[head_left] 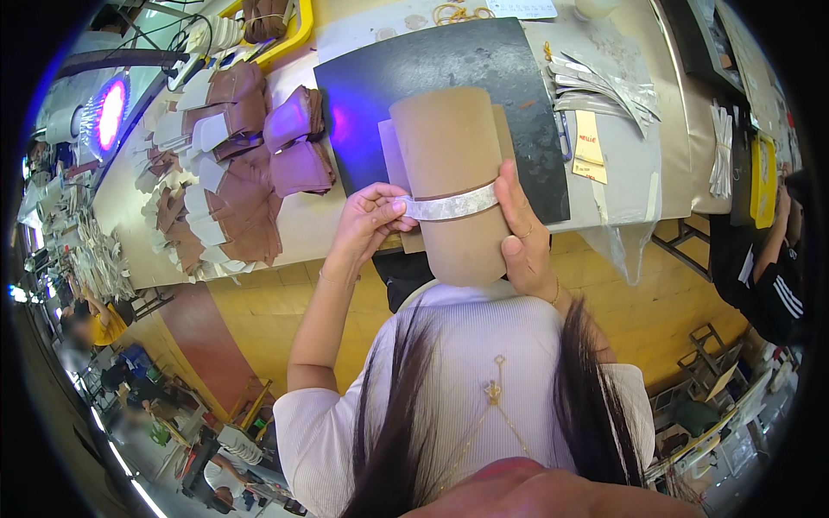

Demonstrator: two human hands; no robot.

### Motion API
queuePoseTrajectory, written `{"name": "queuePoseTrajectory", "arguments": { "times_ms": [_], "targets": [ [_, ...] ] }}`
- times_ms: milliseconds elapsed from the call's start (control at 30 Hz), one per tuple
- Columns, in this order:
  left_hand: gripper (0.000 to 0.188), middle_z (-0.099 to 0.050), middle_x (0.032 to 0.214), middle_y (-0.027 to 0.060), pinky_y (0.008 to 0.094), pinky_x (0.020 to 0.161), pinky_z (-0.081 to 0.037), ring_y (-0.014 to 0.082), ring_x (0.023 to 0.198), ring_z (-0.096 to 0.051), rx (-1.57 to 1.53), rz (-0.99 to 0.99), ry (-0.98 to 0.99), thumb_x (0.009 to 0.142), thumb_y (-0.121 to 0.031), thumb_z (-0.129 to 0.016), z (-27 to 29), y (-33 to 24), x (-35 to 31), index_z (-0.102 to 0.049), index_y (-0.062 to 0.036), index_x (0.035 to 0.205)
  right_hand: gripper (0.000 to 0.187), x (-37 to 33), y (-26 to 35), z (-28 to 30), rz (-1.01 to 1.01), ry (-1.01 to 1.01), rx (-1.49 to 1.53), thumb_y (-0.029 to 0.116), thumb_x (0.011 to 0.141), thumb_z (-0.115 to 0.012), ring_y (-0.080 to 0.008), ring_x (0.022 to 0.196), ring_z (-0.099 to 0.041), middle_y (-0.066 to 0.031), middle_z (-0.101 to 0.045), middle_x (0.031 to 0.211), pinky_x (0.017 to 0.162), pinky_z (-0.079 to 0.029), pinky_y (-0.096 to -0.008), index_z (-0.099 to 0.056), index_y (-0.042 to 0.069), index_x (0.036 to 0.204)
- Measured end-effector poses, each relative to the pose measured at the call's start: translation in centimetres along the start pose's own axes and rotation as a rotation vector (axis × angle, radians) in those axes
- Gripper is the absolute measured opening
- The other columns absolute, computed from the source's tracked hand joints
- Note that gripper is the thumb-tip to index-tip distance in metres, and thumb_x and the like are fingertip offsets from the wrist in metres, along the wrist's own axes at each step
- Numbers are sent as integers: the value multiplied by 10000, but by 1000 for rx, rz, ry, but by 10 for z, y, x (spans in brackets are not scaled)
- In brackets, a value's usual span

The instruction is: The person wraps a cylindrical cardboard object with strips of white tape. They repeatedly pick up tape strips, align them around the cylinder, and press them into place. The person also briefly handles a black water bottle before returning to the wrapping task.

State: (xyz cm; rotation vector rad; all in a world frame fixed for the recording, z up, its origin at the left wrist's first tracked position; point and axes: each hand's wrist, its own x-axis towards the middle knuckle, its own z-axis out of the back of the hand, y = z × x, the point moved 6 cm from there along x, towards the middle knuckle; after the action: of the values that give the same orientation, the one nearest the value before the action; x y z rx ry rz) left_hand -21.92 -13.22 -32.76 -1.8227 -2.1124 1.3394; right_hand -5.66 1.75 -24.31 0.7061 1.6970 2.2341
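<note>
A tan sheet [445, 138], bowed into a curve, lies over the near edge of a black board [531, 99]. Across it runs a pale whitish strip [451, 206], just below a thin dark line. My left hand [376, 216] pinches the strip's left end between thumb and fingers. On the other side, my right hand [530, 240] grips the sheet's right edge, thumb on its face and fingers reaching up beside the strip's right end. Behind the curved sheet, flatter tan pieces stick out at both sides; what lies beneath is hidden.
Stacks of brown pieces [298, 142] with white parts cover the table's left side. To the right are a fan of pale strips [600, 86], a yellowish tag [589, 151] and clear plastic [635, 198]. A glowing lamp [108, 112] stands far left. Another person [768, 276] is at right.
</note>
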Motion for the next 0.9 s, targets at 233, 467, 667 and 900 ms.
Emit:
{"name": "queuePoseTrajectory", "arguments": {
  "times_ms": [233, 467, 667, 900],
  "targets": [
    [164, -662, 852, 170, 271, 652, -576, 203, 716, -676, 53, -30, -51, 854, -12, -615, -7, -18, -5, -578, 39, 1004, 631, -1, -27, 16, -211, -44, 141, 393, 962, -416, -276, 1368, -290, -168, -304, 1474, 1096, -240, -340, -288, -26, 1416],
    [180, -659, 807, 178, 292, 559, -562, 222, 653, -672, 244, -367, 236, 820, -14, -647, -75, -113, 7, -585, 45, 979, 276, 33, -37, 140, -65, -453, -628, 144, 896, -575, -265, 1143, -530, -126, -568, 1237, 976, -396, -347, -627, 55, 1152],
    [227, -650, 831, 124, 270, 554, -545, 201, 667, -668, 451, -413, 172, 832, -73, -662, -103, -156, 65, -595, 32, 1022, 203, 73, -79, 205, -109, -526, -968, 174, 865, -605, -269, 985, -523, -87, -593, 1023, 850, -425, -350, -699, 97, 1028],
    [261, -655, 910, 141, 274, 535, -545, 192, 641, -676, 1130, -145, -330, 834, -95, -636, -37, -159, 120, -598, 62, 1039, 188, 95, -115, 208, -157, -415, -1122, 210, 820, -640, -279, 958, -543, -84, -603, 1001, 838, -425, -385, -721, 107, 954]
  ]
}}
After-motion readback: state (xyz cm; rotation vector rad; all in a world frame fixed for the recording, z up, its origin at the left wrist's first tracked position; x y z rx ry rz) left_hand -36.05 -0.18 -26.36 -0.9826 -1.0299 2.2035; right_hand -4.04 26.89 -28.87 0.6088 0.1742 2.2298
